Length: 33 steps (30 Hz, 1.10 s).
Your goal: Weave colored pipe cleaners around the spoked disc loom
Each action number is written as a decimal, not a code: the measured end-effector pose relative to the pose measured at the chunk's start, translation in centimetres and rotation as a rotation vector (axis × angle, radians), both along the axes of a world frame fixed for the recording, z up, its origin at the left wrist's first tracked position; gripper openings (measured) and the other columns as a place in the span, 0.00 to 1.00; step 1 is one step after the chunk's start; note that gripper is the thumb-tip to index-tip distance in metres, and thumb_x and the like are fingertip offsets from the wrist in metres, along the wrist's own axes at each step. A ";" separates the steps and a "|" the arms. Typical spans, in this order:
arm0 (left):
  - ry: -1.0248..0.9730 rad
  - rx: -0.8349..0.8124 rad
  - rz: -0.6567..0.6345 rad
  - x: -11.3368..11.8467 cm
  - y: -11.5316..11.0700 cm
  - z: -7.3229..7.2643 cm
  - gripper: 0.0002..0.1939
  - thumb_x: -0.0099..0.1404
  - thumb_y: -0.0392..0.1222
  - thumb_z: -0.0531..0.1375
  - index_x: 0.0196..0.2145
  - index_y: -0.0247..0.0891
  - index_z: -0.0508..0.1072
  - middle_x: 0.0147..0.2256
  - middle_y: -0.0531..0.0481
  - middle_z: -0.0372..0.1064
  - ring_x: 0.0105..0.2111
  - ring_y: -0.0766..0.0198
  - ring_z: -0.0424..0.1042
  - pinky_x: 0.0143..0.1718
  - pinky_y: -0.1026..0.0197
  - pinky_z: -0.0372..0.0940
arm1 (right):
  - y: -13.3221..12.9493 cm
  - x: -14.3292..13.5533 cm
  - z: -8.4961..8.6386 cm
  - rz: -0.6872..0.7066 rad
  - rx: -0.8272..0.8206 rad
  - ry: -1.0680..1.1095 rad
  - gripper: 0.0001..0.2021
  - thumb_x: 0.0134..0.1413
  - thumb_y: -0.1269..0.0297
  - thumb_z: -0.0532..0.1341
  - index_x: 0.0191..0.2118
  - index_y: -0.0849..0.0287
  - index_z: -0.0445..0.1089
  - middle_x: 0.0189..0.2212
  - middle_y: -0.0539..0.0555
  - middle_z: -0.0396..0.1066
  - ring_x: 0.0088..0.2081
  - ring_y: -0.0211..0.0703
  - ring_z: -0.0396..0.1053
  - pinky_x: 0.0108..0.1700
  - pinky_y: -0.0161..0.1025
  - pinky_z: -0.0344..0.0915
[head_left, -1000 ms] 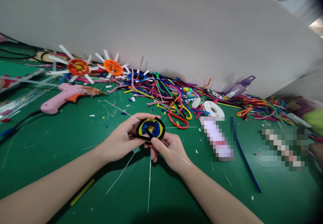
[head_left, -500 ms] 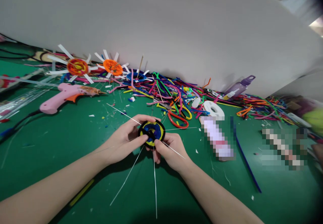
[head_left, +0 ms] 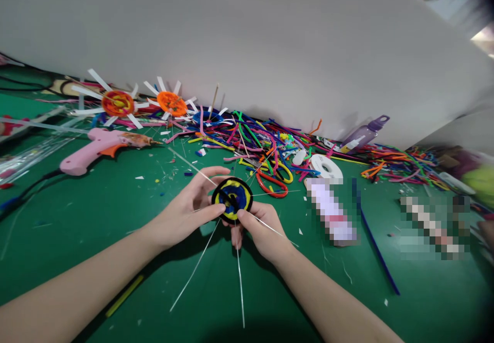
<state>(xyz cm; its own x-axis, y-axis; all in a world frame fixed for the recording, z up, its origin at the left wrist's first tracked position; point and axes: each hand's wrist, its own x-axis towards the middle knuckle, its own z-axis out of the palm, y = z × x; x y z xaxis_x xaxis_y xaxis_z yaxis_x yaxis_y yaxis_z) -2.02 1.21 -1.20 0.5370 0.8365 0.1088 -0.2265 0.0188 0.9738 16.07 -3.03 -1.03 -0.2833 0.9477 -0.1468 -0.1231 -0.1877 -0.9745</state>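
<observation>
Between my hands is a small round pipe-cleaner disc [head_left: 241,196] with a black rim, a yellow ring and a blue middle. A black strip crosses its face. Thin pale wires [head_left: 195,264] stick out from it in several directions like spokes. My left hand [head_left: 193,206] holds the disc's left side, thumb tip on its lower left edge and index finger raised off the rim. My right hand [head_left: 262,227] pinches the lower right edge, thumb on the face and fingers curled beneath. The undersides of the disc and some fingertips are hidden.
A pink glue gun [head_left: 94,150] lies left on the green table [head_left: 77,260]. Behind are orange discs with white strips [head_left: 118,104], heaped pipe cleaners [head_left: 250,137], red-and-yellow-handled scissors [head_left: 272,185], a ribbon spool [head_left: 326,168] and a purple bottle [head_left: 365,134]. A blue pipe cleaner [head_left: 380,253] lies right.
My left index finger has lifted from the disc's top rim. The disc has tipped to show more of its face, and its wires have shifted slightly.
</observation>
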 end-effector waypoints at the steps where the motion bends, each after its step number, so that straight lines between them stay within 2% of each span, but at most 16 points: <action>1: -0.037 -0.043 0.003 0.0 0.0 0.0 0.26 0.63 0.39 0.64 0.56 0.53 0.61 0.51 0.50 0.67 0.37 0.65 0.74 0.38 0.63 0.71 | 0.1 0.0 -0.1 -0.010 -0.001 0.032 0.17 0.53 0.52 0.60 0.27 0.63 0.71 0.15 0.50 0.69 0.15 0.34 0.65 0.20 0.31 0.61; 3: -0.122 -0.118 -0.010 0.2 0.0 0.1 0.28 0.63 0.40 0.64 0.57 0.54 0.59 0.54 0.48 0.65 0.36 0.65 0.75 0.38 0.61 0.72 | 0.3 0.1 -0.2 -0.035 0.001 0.114 0.16 0.52 0.52 0.61 0.26 0.62 0.70 0.15 0.50 0.68 0.15 0.34 0.64 0.19 0.32 0.60; 6: -0.201 -0.215 -0.043 0.5 0.1 0.4 0.30 0.62 0.42 0.65 0.59 0.51 0.59 0.57 0.44 0.64 0.42 0.58 0.75 0.40 0.56 0.73 | 0.4 0.2 -0.2 -0.059 -0.015 0.221 0.14 0.51 0.56 0.61 0.24 0.61 0.69 0.13 0.46 0.63 0.14 0.33 0.61 0.18 0.32 0.58; 8: -0.187 -0.251 -0.064 0.5 0.0 0.5 0.31 0.61 0.42 0.66 0.60 0.48 0.62 0.56 0.43 0.66 0.45 0.56 0.73 0.43 0.55 0.73 | 0.4 0.3 -0.3 -0.042 -0.030 0.249 0.12 0.50 0.60 0.62 0.22 0.61 0.68 0.11 0.44 0.59 0.13 0.33 0.60 0.18 0.32 0.58; 12: -0.089 -0.232 -0.088 0.3 -0.1 0.5 0.28 0.59 0.39 0.67 0.57 0.47 0.69 0.54 0.45 0.69 0.48 0.55 0.72 0.44 0.59 0.71 | 0.3 0.4 -0.5 -0.010 -0.018 0.214 0.08 0.51 0.65 0.61 0.25 0.61 0.71 0.11 0.43 0.58 0.14 0.31 0.58 0.20 0.32 0.59; 16: -0.090 -0.266 -0.024 0.4 -0.1 0.4 0.25 0.59 0.37 0.67 0.54 0.47 0.72 0.52 0.47 0.72 0.47 0.58 0.73 0.43 0.63 0.70 | 0.3 0.0 -0.2 -0.032 -0.006 0.128 0.11 0.51 0.60 0.61 0.24 0.60 0.68 0.12 0.43 0.58 0.14 0.31 0.59 0.21 0.32 0.59; 19: -0.141 -0.354 0.103 0.6 0.1 0.8 0.25 0.58 0.34 0.66 0.54 0.43 0.72 0.45 0.47 0.75 0.37 0.63 0.74 0.33 0.67 0.70 | 0.1 -0.2 0.1 -0.112 0.063 -0.024 0.13 0.53 0.58 0.59 0.23 0.59 0.65 0.12 0.42 0.56 0.14 0.32 0.57 0.20 0.32 0.56; 21: -0.197 -0.414 0.175 0.6 0.3 1.2 0.25 0.57 0.32 0.64 0.53 0.40 0.71 0.41 0.47 0.75 0.31 0.65 0.74 0.29 0.66 0.69 | 0.0 0.0 0.3 -0.215 0.175 -0.201 0.11 0.55 0.60 0.58 0.24 0.58 0.65 0.13 0.42 0.56 0.15 0.31 0.56 0.20 0.32 0.54; 23: -0.254 -0.452 0.209 0.6 0.5 1.6 0.26 0.56 0.29 0.62 0.53 0.37 0.70 0.39 0.47 0.76 0.28 0.64 0.75 0.30 0.63 0.71 | 0.2 0.6 0.5 -0.337 0.330 -0.438 0.09 0.55 0.62 0.58 0.26 0.59 0.67 0.16 0.44 0.60 0.18 0.32 0.56 0.21 0.31 0.53; 27: -0.316 -0.520 0.244 0.3 0.7 1.9 0.27 0.57 0.25 0.57 0.55 0.34 0.66 0.36 0.46 0.76 0.25 0.64 0.74 0.37 0.53 0.74 | 1.2 2.9 0.8 -0.560 0.574 -0.820 0.08 0.58 0.64 0.56 0.32 0.58 0.70 0.24 0.50 0.71 0.25 0.38 0.67 0.30 0.35 0.64; 28: -0.326 -0.533 0.245 0.2 0.7 1.9 0.28 0.57 0.25 0.56 0.56 0.35 0.65 0.34 0.47 0.76 0.24 0.65 0.73 0.37 0.52 0.74 | 1.6 3.5 0.8 -0.582 0.635 -0.877 0.08 0.58 0.65 0.55 0.36 0.59 0.71 0.29 0.52 0.74 0.30 0.41 0.71 0.34 0.36 0.66; 30: -0.343 -0.541 0.230 -0.1 0.8 1.9 0.30 0.58 0.24 0.54 0.58 0.36 0.61 0.30 0.49 0.75 0.21 0.66 0.72 0.39 0.50 0.74 | 2.4 4.9 0.5 -0.531 0.755 -0.947 0.11 0.60 0.67 0.53 0.43 0.59 0.71 0.37 0.56 0.76 0.40 0.44 0.73 0.45 0.40 0.68; 33: -0.348 -0.530 0.175 -0.3 0.9 1.8 0.31 0.60 0.26 0.52 0.61 0.37 0.58 0.29 0.47 0.75 0.25 0.60 0.77 0.39 0.50 0.73 | 3.4 6.4 0.0 -0.420 0.827 -1.055 0.16 0.62 0.70 0.50 0.50 0.59 0.70 0.48 0.59 0.74 0.50 0.46 0.71 0.54 0.43 0.66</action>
<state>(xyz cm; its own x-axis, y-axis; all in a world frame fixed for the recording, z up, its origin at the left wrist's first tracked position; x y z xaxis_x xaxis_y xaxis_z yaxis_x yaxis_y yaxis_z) -2.31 2.16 0.63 0.3959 0.8965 -0.1990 -0.5698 0.4097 0.7123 22.43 0.37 -0.98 -0.0685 0.8488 0.5243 0.8232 0.3450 -0.4510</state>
